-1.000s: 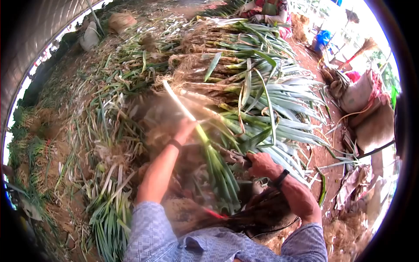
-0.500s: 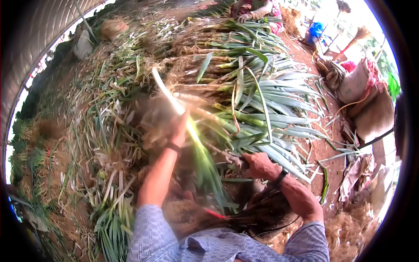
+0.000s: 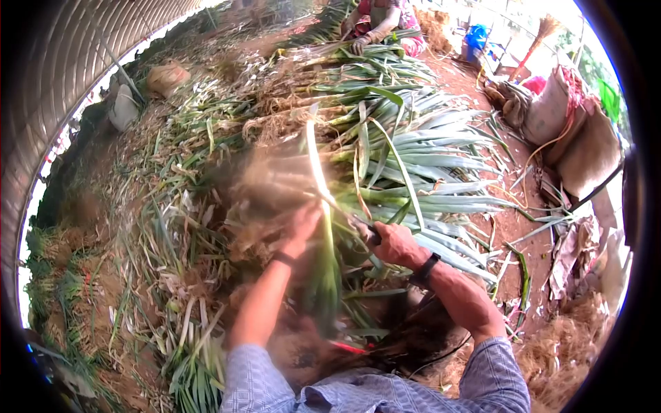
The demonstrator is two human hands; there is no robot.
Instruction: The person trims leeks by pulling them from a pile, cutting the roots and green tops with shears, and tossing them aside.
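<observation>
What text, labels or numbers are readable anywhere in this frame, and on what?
None readable.
The sacks, blue container and wristband show no legible print.
The leek in the left hand is motion-blurred and shows no marking.

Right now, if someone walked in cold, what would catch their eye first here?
The big pile of leeks across the middle, green leaves fanned to the right. In front of it, the left hand grips one long leek, blurred, while the right hand holds a dark tool beside it. Another person is at the far end.
</observation>
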